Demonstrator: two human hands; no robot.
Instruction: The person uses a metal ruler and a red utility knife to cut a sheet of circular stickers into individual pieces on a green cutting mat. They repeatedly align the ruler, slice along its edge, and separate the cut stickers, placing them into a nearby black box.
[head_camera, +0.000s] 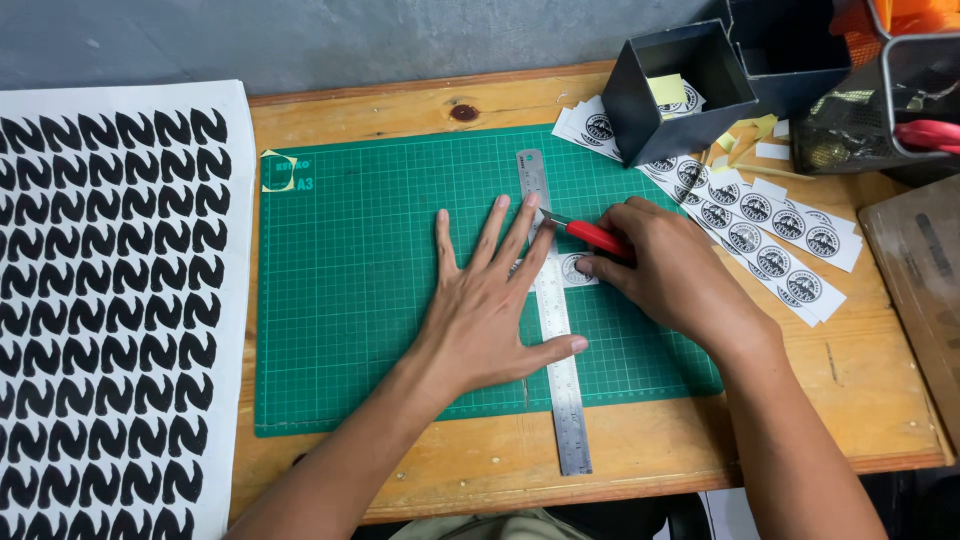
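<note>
Grey wall behind, and a wooden desk (700, 450) carrying a green cutting mat (350, 300) fills my view. My right hand (670, 275) is closed around a red-handled craft knife (598, 238), its point meeting the right edge of the steel ruler (551, 310) near my left fingertips. My left hand (490, 310) lies flat and open, fingers spread, pressing the ruler down across the mat; it grips nothing. Under the ruler's right edge, touching my right fingers, sits a small white sticker piece with a round black emblem (577, 269).

To do this cut well, I judge I should keep the left fingertips behind the ruler's cutting edge, hold steady downward pressure so the steel cannot slide, and draw the blade toward me at a low angle in one light pass, the blade hugging the ruler. The thumb near the lower stretch of the ruler is the part most at risk if the blade jumps.

Outward: strips of white stickers with round black emblems (770, 240) fan across the desk to the right, some tucked under a dark open-topped box (670, 100) that holds a yellow slip. A wire mesh holder (880, 110) stands at far right. On the left lies a large white sheet printed with rows of black angular shapes (110, 320).
</note>
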